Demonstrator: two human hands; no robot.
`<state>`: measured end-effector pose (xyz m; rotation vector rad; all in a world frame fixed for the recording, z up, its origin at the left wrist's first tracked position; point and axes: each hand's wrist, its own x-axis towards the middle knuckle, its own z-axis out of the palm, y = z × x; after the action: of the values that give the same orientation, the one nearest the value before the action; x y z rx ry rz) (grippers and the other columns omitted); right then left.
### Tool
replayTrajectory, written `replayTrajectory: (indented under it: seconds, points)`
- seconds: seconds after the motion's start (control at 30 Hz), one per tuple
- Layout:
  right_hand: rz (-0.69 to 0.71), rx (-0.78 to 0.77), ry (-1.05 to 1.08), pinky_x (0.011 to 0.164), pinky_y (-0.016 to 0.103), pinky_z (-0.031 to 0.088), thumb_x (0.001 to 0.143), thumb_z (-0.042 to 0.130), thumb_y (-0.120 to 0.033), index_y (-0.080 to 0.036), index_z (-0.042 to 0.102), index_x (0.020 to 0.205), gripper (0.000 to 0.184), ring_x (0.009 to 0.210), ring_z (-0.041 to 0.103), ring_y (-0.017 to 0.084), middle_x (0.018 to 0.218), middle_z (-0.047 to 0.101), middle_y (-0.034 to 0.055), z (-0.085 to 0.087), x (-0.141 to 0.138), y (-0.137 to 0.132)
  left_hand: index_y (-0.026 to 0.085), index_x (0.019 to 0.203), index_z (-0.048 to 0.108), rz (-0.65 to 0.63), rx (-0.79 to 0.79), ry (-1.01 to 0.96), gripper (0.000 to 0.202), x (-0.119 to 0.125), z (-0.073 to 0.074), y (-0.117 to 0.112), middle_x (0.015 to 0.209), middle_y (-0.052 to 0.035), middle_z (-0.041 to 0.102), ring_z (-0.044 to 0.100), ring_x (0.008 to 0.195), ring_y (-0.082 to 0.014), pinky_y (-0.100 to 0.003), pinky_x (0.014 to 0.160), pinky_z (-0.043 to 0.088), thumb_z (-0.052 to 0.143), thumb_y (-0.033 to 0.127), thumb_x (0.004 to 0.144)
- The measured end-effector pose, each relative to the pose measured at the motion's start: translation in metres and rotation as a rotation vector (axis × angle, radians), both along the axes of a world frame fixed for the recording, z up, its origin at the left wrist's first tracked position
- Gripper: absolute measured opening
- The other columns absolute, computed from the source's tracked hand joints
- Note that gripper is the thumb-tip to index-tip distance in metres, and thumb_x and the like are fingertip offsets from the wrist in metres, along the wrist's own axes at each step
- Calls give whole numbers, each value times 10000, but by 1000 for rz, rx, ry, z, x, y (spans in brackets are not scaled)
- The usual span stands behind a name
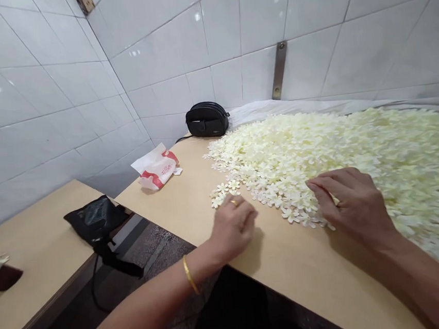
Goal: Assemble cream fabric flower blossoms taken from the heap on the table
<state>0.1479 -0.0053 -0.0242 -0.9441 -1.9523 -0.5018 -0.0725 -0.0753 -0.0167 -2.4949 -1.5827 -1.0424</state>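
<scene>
A wide heap of pale yellow-white artificial flower petals spreads over the tabletop. My left hand, with a ring and a gold bangle, is closed just beside a small cluster of loose flowers left of the heap. Whatever its curled fingers hold, if anything, is hidden. Over the heap's near edge, my right hand has its thumb and fingertips pressed together in a pinch. I cannot make out anything between those fingertips.
A black zip pouch stands against the tiled wall. In front of it lies a red-and-white packet. A second table on the left carries a black bag and a dark container with pale flowers. Between the tables is a gap.
</scene>
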Motion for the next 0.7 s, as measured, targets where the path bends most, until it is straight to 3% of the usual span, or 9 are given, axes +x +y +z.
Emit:
replayTrajectory:
  seconds: [0.13, 0.23, 0.4, 0.57, 0.63, 0.7]
  points:
    - [9, -10, -10, 669, 313, 383, 770, 505, -220, -184, 580, 693, 114, 738, 515, 185, 701, 584, 38, 1, -5, -4, 171, 707, 552, 223, -42, -13, 157, -40, -3, -5, 741, -52, 527, 461, 791, -171, -306, 705, 403, 431, 236, 783]
    - [14, -26, -2, 674, 312, 389, 769, 506, -220, -181, 586, 708, 107, 740, 519, 180, 704, 586, 37, 2, -8, -6, 183, 775, 581, 246, -109, 57, 150, -50, -8, -7, 775, -55, 520, 462, 801, -178, -311, 696, 409, 447, 251, 771]
    - [19, -54, -2, 690, 312, 396, 764, 510, -205, -168, 594, 740, 95, 738, 524, 171, 717, 589, 40, 3, -8, -7, 181, 735, 582, 139, -162, 52, 171, -32, -13, -18, 787, -61, 518, 463, 808, -170, -295, 683, 416, 423, 223, 780]
    - [8, -59, -7, 685, 302, 394, 762, 514, -202, -163, 598, 739, 95, 737, 520, 167, 716, 589, 42, 1, -7, -5, 160, 703, 556, -134, -161, 105, 126, 2, -7, -29, 745, -61, 525, 459, 756, -162, -303, 698, 409, 444, 189, 752]
    - [0, -56, -9, 682, 301, 392, 762, 511, -205, -167, 599, 744, 97, 741, 519, 169, 717, 589, 41, 0, -6, -4, 159, 723, 550, -221, -146, 123, 113, 9, -3, -23, 772, -67, 536, 465, 791, -168, -305, 725, 408, 446, 196, 750]
    - [-9, -37, -6, 675, 301, 389, 762, 506, -209, -172, 598, 741, 101, 735, 518, 169, 715, 590, 41, -1, -5, -3, 157, 780, 553, -215, -101, 137, 129, 8, 1, -9, 863, -85, 546, 461, 877, -186, -325, 771, 399, 434, 201, 758]
